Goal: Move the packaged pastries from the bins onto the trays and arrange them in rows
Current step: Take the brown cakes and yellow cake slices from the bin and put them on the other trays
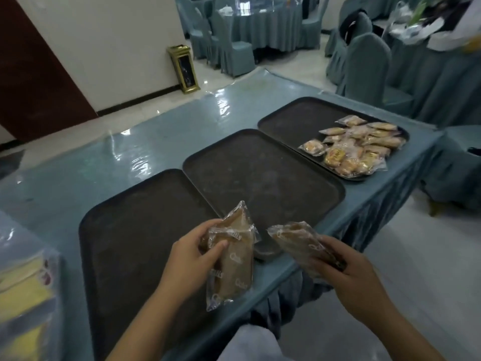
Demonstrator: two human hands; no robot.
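Pastry packs (pixel 231 259) in both hands

Left hand (pixel 191 259) and right hand (pixel 350 280) holding wrapped pastries (pixel 234 256), dark trays (pixel 117 243)

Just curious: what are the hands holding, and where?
Left hand grips a wrapped pastry at its left side; right hand grips another wrapped pastry by its near end.

3 trays (pixel 260 165) matt dark, scuffed; pastry wrappers (pixel 231 259) clear glossy plastic; table cover (pixel 161 142) shiny film.
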